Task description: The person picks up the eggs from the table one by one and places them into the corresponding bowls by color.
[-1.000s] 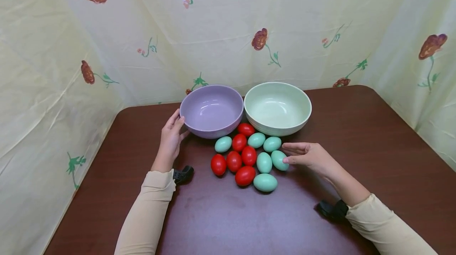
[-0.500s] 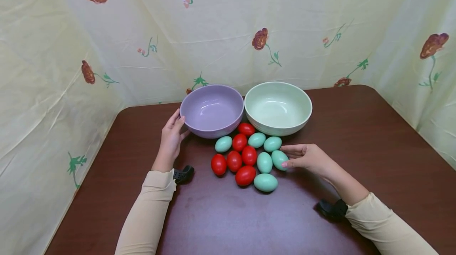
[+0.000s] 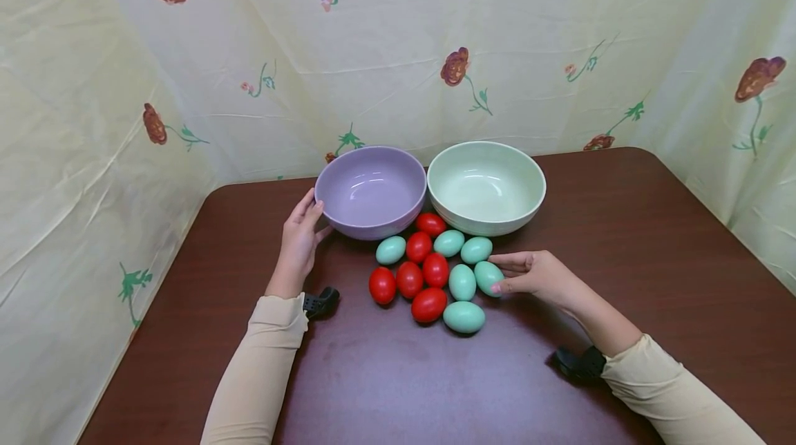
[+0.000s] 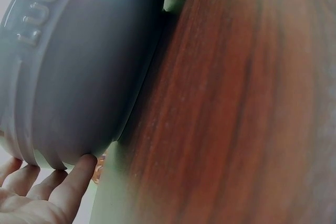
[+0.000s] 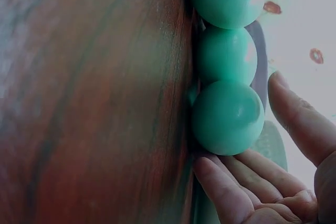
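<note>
My left hand (image 3: 298, 241) rests against the left side of a purple bowl (image 3: 373, 231), fingers extended. The left wrist view shows those fingertips (image 4: 84, 163) on its outer wall, which carries raised letters. Beside it stands a pale green bowl (image 3: 488, 226). At the right of a group of eggs, my right hand (image 3: 541, 282) is by a mint green egg (image 3: 488, 278). In the right wrist view its straight fingers (image 5: 220, 182) reach the near side of that egg, with the thumb (image 5: 299, 111) spread apart. Red eggs (image 3: 429, 305) lie left of several mint ones.
The brown wooden table (image 3: 385, 390) carries everything. A floral curtain (image 3: 373, 51) hangs behind it and at both sides. Dark straps (image 3: 578, 365) sit at the wrists, below cream sleeves. One red egg (image 3: 431, 224) lies close under the two bowls.
My right hand has shifted slightly left, its thumb now overlapping the mint egg's edge. The left hand, the bowls and the eggs keep their places.
</note>
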